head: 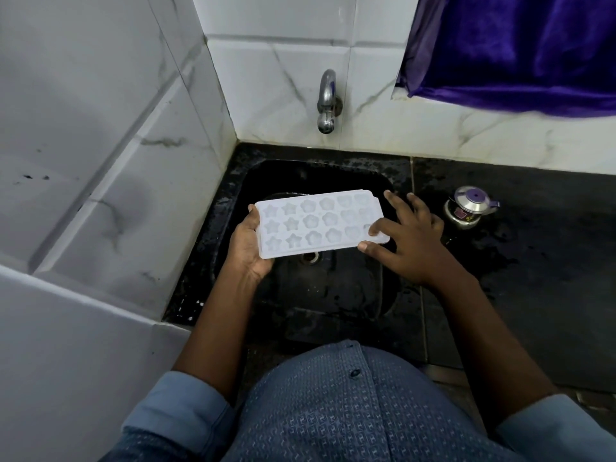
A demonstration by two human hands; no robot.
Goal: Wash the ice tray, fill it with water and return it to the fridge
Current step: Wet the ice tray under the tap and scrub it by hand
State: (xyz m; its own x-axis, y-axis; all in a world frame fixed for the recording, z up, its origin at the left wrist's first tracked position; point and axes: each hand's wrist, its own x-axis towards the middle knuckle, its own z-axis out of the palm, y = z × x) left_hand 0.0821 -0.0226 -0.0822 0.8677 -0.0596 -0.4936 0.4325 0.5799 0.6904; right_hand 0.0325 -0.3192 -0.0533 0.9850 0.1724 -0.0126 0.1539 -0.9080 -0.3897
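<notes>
A white plastic ice tray with star and flower shaped cells is held level over the black sink. My left hand grips its left end from below, thumb on the edge. At the tray's right end rests my right hand, fingers spread, index finger pressing on a corner cell and thumb under the front edge. A steel tap juts from the tiled wall above the sink; no water runs from it. The drain shows just under the tray.
A small steel pot with a purple knob stands on the wet black counter right of the sink. White marble-look tiled walls close in at left and back. A purple curtain hangs at the upper right.
</notes>
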